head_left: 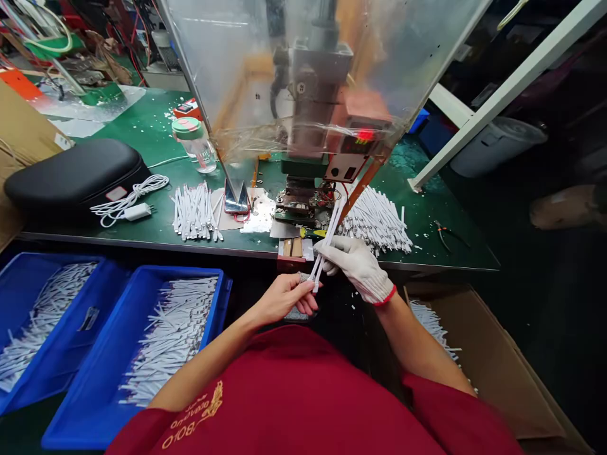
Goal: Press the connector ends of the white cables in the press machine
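My left hand (pixel 287 296) is bare and pinches the near ends of a few thin white strips (pixel 328 235). My right hand (pixel 353 262), in a white knit glove with a red cuff, is closed around the same strips a little higher. The strips slant up toward the press machine (pixel 318 133) on the green table (pixel 156 136). A pile of the same white strips (pixel 377 221) lies just right of the machine, and a neat bundle of them (pixel 195 212) lies to its left.
Two blue bins (pixel 215 297) (pixel 19 262) at lower left hold many white strips. A cardboard box (pixel 493 360) sits at lower right. On the table: a black case (pixel 76 174), white charger cable (pixel 128 202), phone (pixel 236 197), jar (pixel 193 142), pliers (pixel 446 235). A clear plastic shield (pixel 237 69) surrounds the machine.
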{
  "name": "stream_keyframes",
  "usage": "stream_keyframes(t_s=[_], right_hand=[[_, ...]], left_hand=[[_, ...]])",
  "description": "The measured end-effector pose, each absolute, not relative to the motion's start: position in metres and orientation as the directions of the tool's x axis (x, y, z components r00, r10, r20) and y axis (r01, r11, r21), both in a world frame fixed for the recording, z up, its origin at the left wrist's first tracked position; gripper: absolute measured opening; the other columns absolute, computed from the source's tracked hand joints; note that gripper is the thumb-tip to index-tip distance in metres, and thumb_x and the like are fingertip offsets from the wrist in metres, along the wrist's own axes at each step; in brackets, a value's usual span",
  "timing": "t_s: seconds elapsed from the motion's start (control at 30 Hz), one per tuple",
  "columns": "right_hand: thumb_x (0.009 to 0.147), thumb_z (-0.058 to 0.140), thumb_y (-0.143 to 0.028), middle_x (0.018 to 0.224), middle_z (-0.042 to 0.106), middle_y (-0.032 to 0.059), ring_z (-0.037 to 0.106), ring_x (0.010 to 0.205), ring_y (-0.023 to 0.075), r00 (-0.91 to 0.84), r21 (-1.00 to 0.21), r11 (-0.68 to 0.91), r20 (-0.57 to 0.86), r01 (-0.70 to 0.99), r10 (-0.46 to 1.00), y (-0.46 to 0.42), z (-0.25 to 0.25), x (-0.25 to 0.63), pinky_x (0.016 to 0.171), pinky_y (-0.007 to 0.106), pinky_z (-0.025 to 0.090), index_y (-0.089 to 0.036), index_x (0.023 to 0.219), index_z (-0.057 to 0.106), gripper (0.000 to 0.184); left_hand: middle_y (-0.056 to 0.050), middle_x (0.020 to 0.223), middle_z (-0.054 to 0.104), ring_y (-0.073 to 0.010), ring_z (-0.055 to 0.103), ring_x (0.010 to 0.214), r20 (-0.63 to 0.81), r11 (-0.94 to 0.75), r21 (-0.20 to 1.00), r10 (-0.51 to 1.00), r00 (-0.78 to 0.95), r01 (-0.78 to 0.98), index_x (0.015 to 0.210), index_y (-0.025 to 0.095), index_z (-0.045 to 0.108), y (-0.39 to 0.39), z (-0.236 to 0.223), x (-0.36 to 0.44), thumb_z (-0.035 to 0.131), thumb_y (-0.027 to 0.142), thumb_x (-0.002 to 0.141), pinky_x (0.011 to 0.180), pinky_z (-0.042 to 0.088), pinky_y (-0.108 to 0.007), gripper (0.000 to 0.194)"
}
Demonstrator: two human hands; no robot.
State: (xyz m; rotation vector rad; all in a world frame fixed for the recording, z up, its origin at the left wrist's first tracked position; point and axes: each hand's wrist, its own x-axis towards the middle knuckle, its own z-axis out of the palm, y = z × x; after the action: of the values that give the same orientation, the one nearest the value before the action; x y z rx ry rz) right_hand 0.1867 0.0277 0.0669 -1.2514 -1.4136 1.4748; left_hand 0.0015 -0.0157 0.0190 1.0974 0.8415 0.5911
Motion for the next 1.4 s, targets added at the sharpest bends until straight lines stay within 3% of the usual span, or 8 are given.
stream_keyframes(t_s=[0.13,0.8,0.97,1.2,1.4], right_hand=[[0.084,0.063,-0.05,0.064,0.063,0.0021,0.055,0.055,0.0107,-0.262,-0.984,-0.109,-0.143,0.141,0.954,0.031,0.059,0.178,0.05,0.02,0.046,-0.015,0.078,0.064,0.036],[0.086,0.06,-0.05,0.064,0.062,0.0018,0.056,0.055,0.0109,-0.275,-0.975,-0.115,-0.165,0.192,0.947,0.038,0.047,0.161,0.051,0.021,0.048,-0.015,0.074,0.061,0.037],[0.083,0.065,-0.048,0.06,0.058,0.0009,0.054,0.051,0.0096,-0.322,-0.972,-0.225,-0.233,0.063,0.918,0.051,0.037,0.157,0.047,0.019,0.045,-0.014,0.075,0.061,0.035],[0.075,0.072,-0.044,0.057,0.053,-0.0016,0.041,0.041,0.0037,-0.385,-0.907,-0.417,-0.366,-0.056,0.848,0.09,0.019,0.141,0.035,0.014,0.027,-0.012,0.082,0.067,0.032],[0.072,0.073,-0.04,0.051,0.05,-0.0029,0.037,0.039,0.0036,-0.348,-0.876,-0.46,-0.39,-0.145,0.853,0.099,0.007,0.127,0.035,0.015,0.025,-0.011,0.076,0.067,0.031]], left_hand=[[-0.009,0.073,0.071,-0.0157,0.068,0.06,-0.329,0.413,0.91,0.779,0.534,-0.041,0.108,0.007,0.063,-0.021,0.015,-0.005,0.059,0.056,0.085,0.057,0.053,-0.024,0.055],[-0.011,0.076,0.073,-0.0183,0.071,0.064,-0.418,0.526,0.84,0.785,0.457,-0.134,0.105,0.008,0.065,-0.025,0.0,-0.009,0.068,0.055,0.078,0.06,0.055,-0.026,0.055],[-0.011,0.075,0.073,-0.0185,0.071,0.063,-0.414,0.533,0.824,0.797,0.439,-0.191,0.094,0.007,0.066,-0.026,-0.002,-0.01,0.071,0.054,0.076,0.058,0.055,-0.024,0.05],[-0.011,0.075,0.073,-0.0192,0.072,0.065,-0.371,0.487,0.828,0.847,0.38,-0.278,0.094,0.007,0.066,-0.012,0.002,-0.016,0.071,0.049,0.077,0.059,0.056,-0.024,0.046],[-0.012,0.069,0.073,-0.0188,0.071,0.059,-0.414,0.521,0.834,0.809,0.416,-0.184,0.087,0.008,0.067,0.001,0.0,-0.021,0.068,0.056,0.077,0.052,0.053,-0.021,0.05]])
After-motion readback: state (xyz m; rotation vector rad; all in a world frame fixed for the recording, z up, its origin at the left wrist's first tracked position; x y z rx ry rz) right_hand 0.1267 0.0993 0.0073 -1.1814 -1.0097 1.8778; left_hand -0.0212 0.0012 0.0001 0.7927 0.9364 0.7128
